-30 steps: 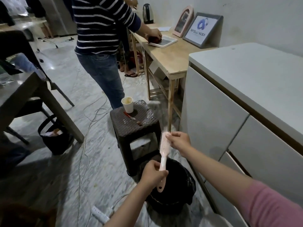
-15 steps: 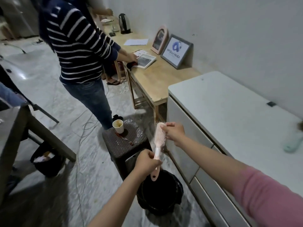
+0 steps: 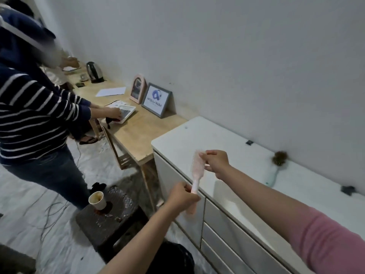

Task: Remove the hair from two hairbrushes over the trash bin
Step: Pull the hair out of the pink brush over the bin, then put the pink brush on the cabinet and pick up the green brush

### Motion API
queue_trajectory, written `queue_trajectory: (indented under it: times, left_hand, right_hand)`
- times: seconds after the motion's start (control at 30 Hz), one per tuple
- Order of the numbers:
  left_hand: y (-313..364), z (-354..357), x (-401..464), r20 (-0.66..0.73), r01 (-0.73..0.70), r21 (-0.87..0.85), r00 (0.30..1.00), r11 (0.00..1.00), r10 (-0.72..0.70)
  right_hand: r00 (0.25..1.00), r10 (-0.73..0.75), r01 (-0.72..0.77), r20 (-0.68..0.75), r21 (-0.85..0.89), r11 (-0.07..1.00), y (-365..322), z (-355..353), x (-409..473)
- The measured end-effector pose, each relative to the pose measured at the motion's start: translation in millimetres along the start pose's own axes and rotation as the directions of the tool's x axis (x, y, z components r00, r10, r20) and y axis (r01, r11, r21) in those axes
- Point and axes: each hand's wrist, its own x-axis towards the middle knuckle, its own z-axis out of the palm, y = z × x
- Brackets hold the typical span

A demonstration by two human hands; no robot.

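Observation:
My left hand grips the handle of a pink hairbrush, held upright in front of the white cabinet. At the brush head, the fingers of my right hand pinch the bristle side. A second hairbrush, light green with a clump of brown hair on its head, lies on the cabinet top near the wall. The black trash bin stands on the floor below my left forearm, partly hidden by it.
A dark stool with a paper cup stands left of the bin. A person in a striped top works at the wooden table. Cables trail over the floor.
The view has swung up and to the right. Both hands have carried the pink brush up, away from the bin and toward the cabinet top. The green brush has come into view.

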Motion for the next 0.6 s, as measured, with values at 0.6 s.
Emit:
queue_trajectory:
  times: [0.6]
  left_hand:
    - [138,258,62,0.391,-0.430,0.245,0.864,0.869,0.317]
  right_hand:
    - [0.892,0.027,0.000,-0.452,0.060,0.998,-2,-316,69]
